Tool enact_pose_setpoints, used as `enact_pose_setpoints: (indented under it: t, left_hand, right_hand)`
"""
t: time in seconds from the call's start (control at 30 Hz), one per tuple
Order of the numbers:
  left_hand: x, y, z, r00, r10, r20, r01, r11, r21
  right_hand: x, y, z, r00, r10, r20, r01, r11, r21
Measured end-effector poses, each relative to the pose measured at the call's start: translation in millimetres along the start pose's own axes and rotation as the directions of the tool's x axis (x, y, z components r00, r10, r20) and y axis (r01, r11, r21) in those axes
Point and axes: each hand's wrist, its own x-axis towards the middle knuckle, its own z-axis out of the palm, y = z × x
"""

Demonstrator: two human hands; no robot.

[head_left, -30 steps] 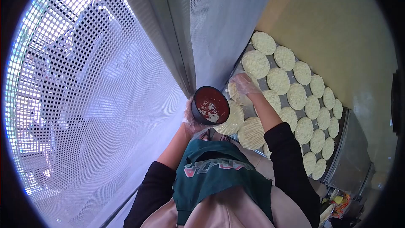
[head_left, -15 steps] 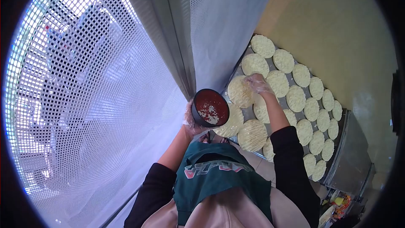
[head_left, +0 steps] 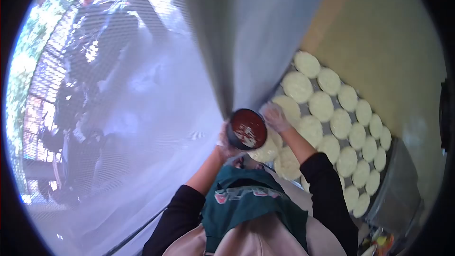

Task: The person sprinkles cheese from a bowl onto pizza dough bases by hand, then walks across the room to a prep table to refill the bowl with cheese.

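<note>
My left hand (head_left: 224, 141), in a clear plastic glove, grips a dark bowl (head_left: 231, 135) with a red-brown inside. White shreds (head_left: 247, 136) lie on the bowl's bottom. Just right of the rim is my right hand (head_left: 275, 116), also gloved, with its fingers drawn together; whether anything is between them is hidden. Beneath and beside that hand lies a pale round flat base (head_left: 288, 109), smoother-looking than the others. Many similar round bases (head_left: 321, 106) with pale, lumpy tops cover a grey surface in rows. Blur softens their toppings.
A whitish mesh curtain (head_left: 156, 114) hangs at my left, its grey fold (head_left: 213, 42) coming close to the bowl. The tan wall (head_left: 384, 42) stands behind the rounds. At lower right are a grey metal panel (head_left: 395, 189) and colourful items (head_left: 381, 244).
My right hand has moved left and down, from over a round base to beside the bowl. The bowl appears slightly further right and lower. The whole view has shifted and blurred.
</note>
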Motion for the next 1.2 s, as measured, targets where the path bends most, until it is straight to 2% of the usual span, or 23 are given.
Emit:
enact_pose_setpoints:
  t: [0.03,0.13,0.17,0.2,0.27,0.33,0.37,0.43,0.47,0.53,0.57,0.63,0.67,0.73,0.77,0.8,0.83,0.9,0.97,1.0,1.1,1.17,1.2]
  left_hand:
    - [0.7,-0.1,0.1,0.999,0.040,-0.019,-0.040,0.999,-0.016]
    - [5.8,3.3,-16.4,1.000,-0.007,-0.031,0.005,0.999,-0.054]
    - [7.0,4.4,-21.7,0.998,-0.031,-0.058,0.028,0.998,-0.055]
    - [3.7,5.6,-21.2,0.999,0.008,-0.048,-0.010,0.999,-0.046]
    - [0.1,5.8,-18.3,0.998,-0.052,-0.022,0.051,0.998,-0.045]
    - [-4.3,5.7,-13.2,0.999,-0.040,-0.017,0.039,0.999,-0.032]
    - [-5.7,4.6,-10.9,0.999,-0.043,-0.021,0.043,0.999,-0.026]
    - [-3.2,5.2,-13.7,0.999,-0.035,0.016,0.035,0.999,-0.012]
    - [-2.4,6.1,-15.1,0.998,-0.056,-0.015,0.056,0.998,-0.023]
    - [-0.7,5.3,-18.2,0.996,-0.079,-0.045,0.077,0.996,-0.040]
    - [2.1,5.9,-24.2,0.996,-0.084,-0.011,0.084,0.996,-0.026]
    - [1.6,4.7,-24.3,0.995,-0.095,0.023,0.095,0.995,-0.010]
    - [-0.3,4.2,-20.1,0.996,-0.090,0.007,0.090,0.996,0.005]
    - [-2.4,5.2,-15.7,0.997,-0.083,-0.010,0.083,0.996,0.029]
    - [-1.1,3.6,-17.7,0.996,-0.085,-0.009,0.085,0.996,0.018]
    - [0.4,2.7,-19.1,0.996,-0.087,-0.009,0.087,0.996,0.006]
    - [0.9,3.0,-19.2,0.996,-0.090,-0.009,0.090,0.996,0.008]
    - [-0.1,3.3,-16.5,0.992,-0.122,0.002,0.122,0.992,-0.005]
    - [-1.4,3.3,-7.4,0.990,-0.140,-0.033,0.140,0.990,0.000]
    - [-2.3,2.8,-2.5,0.987,-0.150,-0.062,0.151,0.989,0.003]
    - [-6.0,1.5,0.0,0.984,-0.149,-0.100,0.149,0.989,-0.011]
    - [-6.4,-1.0,-2.5,0.990,-0.131,-0.045,0.131,0.991,0.006]
    - [-7.0,-1.3,-4.3,0.993,-0.115,0.011,0.115,0.993,0.023]
  right_hand:
    - [-16.9,2.6,18.4,0.991,0.089,0.103,-0.105,0.982,0.156]
    - [-24.6,10.3,43.1,0.965,0.098,0.244,-0.181,0.921,0.346]
    - [-25.9,10.2,50.3,0.985,0.053,0.166,-0.101,0.949,0.297]
    - [-19.6,8.8,48.2,0.978,0.061,0.198,-0.122,0.943,0.309]
    - [-6.1,8.7,38.2,0.973,0.057,0.223,-0.127,0.940,0.316]
    - [-4.7,12.7,37.5,0.860,0.233,0.453,-0.450,0.764,0.461]
    - [-4.0,15.4,38.1,0.866,0.228,0.444,-0.439,0.771,0.461]
    - [-4.5,27.1,45.8,0.765,0.113,0.634,-0.300,0.933,0.196]
    - [-7.2,34.7,45.2,0.770,0.110,0.628,-0.292,0.937,0.194]
    - [5.3,34.5,11.9,0.881,0.227,0.416,-0.368,0.881,0.297]
    - [6.4,37.3,1.1,0.880,0.230,0.417,-0.370,0.881,0.295]
    - [4.4,45.1,-18.9,0.628,0.425,0.652,-0.613,0.786,0.078]
    - [3.9,43.7,-27.1,0.627,0.428,0.651,-0.614,0.786,0.075]
    - [17.1,32.3,-50.5,0.580,0.466,0.668,-0.503,0.850,-0.156]
    - [29.1,26.8,-65.8,0.582,0.468,0.665,-0.503,0.850,-0.158]
    - [64.8,6.7,-92.8,0.571,0.482,0.665,-0.677,0.735,0.048]
    - [87.4,-11.4,-104.1,0.557,0.493,0.669,-0.793,0.555,0.251]
    - [98.8,-33.6,-100.5,0.632,0.358,0.687,-0.766,0.426,0.482]
    - [117.5,-56.5,-100.8,0.774,0.081,0.628,-0.497,0.692,0.523]
    - [114.0,-68.2,-94.1,0.775,0.086,0.626,-0.498,0.693,0.521]
    - [90.8,-82.1,-75.6,0.801,0.071,0.594,-0.383,0.823,0.419]
    - [86.4,-70.9,-78.2,0.701,-0.220,0.678,-0.262,0.805,0.532]
    - [90.6,-69.9,-81.9,0.701,-0.215,0.680,-0.270,0.803,0.532]
